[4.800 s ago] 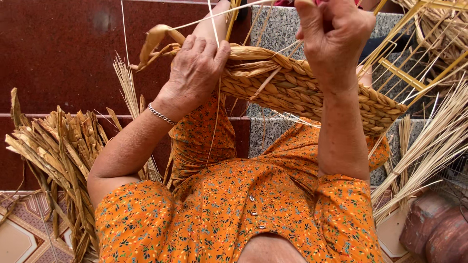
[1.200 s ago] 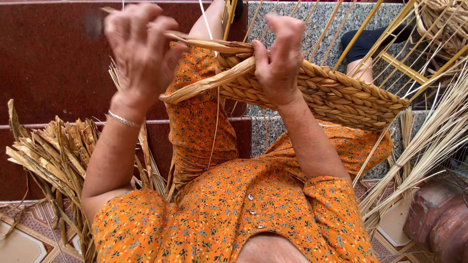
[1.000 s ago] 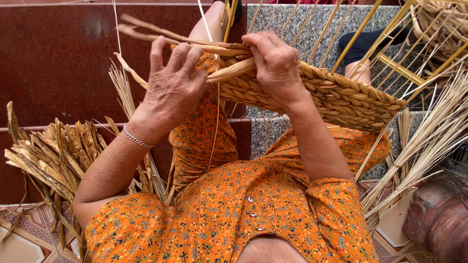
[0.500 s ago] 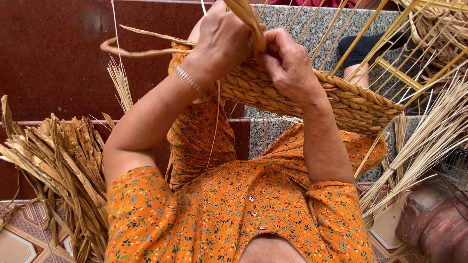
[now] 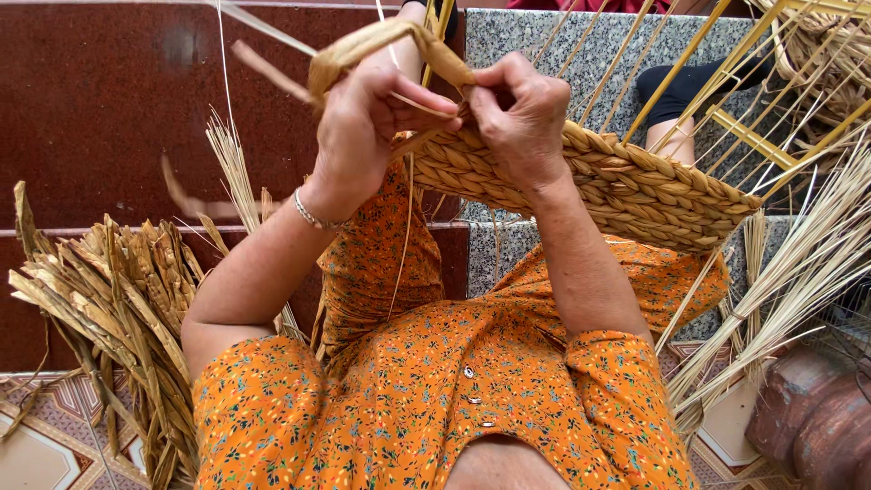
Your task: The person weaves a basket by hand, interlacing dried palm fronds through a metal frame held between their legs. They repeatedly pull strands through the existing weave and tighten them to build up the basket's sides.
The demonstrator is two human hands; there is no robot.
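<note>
Since the prior view, the left hand (image 5: 367,122) has looped a strand (image 5: 381,41) above the basket (image 5: 635,186). Both hands' fingers pinch it at the rim, the right hand (image 5: 517,113) beside the left; the weave advances.

Dark red stone steps (image 5: 109,118), grey granite (image 5: 535,45), patterned floor tiles (image 5: 36,445).

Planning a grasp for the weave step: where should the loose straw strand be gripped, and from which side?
Probably grip the strand just where it leaves the woven basket, coming from above. It arches up from the rim there; the left hand and right hand both pinch it near that spot.
</note>
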